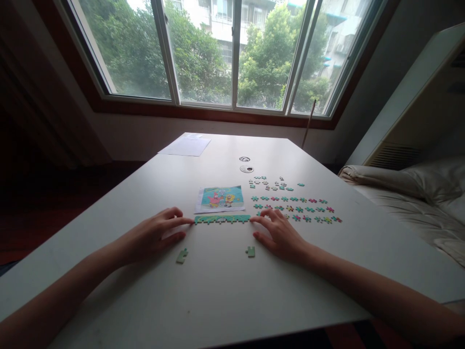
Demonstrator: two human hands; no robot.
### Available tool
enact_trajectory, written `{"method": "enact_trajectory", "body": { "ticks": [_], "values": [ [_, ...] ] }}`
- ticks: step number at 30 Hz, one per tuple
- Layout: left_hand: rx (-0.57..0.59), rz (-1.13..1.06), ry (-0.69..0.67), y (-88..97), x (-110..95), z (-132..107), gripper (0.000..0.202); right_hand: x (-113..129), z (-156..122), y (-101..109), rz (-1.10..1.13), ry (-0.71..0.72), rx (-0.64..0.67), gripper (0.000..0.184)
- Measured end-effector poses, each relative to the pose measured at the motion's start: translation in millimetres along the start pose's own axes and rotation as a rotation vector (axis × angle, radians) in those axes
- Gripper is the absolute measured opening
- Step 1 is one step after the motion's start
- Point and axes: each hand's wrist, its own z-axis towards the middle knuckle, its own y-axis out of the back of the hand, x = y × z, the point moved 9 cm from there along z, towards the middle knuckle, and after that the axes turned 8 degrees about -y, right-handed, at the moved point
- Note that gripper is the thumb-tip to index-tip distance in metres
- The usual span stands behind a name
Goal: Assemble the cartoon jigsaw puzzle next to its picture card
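A joined strip of teal jigsaw puzzle pieces [222, 219] lies flat on the white table, just below a cartoon reference picture [222, 198]. At the strip's left end, my left hand [163, 229] touches it with an outstretched index fingertip. My right hand [278, 233] does the same at the right end, fingers spread and palm down. Neither hand grips anything. Two loose greenish puzzle pieces lie nearer to me: one piece [182, 256] below my left hand, the other piece [250, 251] below my right.
Several rows of loose puzzle pieces [294, 209] lie at the right, partly behind my right hand. Further back are two round discs [246, 169] and, at the far left, paper sheets [186, 145]. A window [232, 58] stands beyond the table [145, 300]; a pale sofa [403, 189] is at the right.
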Motion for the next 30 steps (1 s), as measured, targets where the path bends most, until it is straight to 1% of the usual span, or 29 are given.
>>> {"method": "enact_trajectory", "body": {
  "ticks": [4,7,10,12,14,15,16,18,20,23,24,26,28,30],
  "values": [
    [-0.021,-0.016,-0.014,2.2,-2,0,0.036,0,0,-1,0.004,0.000,0.003,0.033],
    [-0.020,-0.016,-0.007,2.4,-1,0,0.035,0,0,3,0.002,0.012,-0.019,0.034],
    [-0.009,-0.010,0.003,1.1,0,0,0.034,-7,6,16,-0.008,0.015,-0.085,0.032],
    [0.002,-0.005,-0.002,0.0,0,1,0.035,-21,14,30,-0.028,-0.006,-0.133,0.029],
    [0.010,-0.002,-0.008,-0.4,0,1,0.036,-45,25,46,-0.064,-0.053,-0.163,0.027],
    [0.012,-0.001,-0.007,-0.3,0,1,0.036,-62,31,53,-0.090,-0.093,-0.166,0.026],
    [0.013,0.000,-0.003,-0.2,0,1,0.036,-81,37,60,-0.118,-0.142,-0.166,0.025],
    [0.014,0.001,0.007,-0.4,2,1,0.036,-128,47,74,-0.176,-0.294,-0.170,0.022],
    [0.013,0.000,0.013,-1.4,4,0,0.036,-169,52,86,-0.203,-0.390,-0.194,0.023],
    [0.004,-0.004,0.007,-3.9,7,-2,0.037,-222,53,93,-0.229,-0.519,-0.203,0.025],
    [0.001,-0.005,0.008,-4.7,9,-2,0.037,-234,53,93,-0.234,-0.556,-0.203,0.026],
    [-0.009,-0.012,0.013,-5.4,11,-3,0.038,-252,53,89,-0.235,-0.607,-0.199,0.028],
    [-0.023,-0.025,0.016,-4.5,13,-3,0.037,-259,54,84,-0.224,-0.626,-0.192,0.029],
    [-0.034,-0.036,0.010,-2.9,12,-3,0.037,-262,57,78,-0.203,-0.630,-0.185,0.028]
  ]
}}
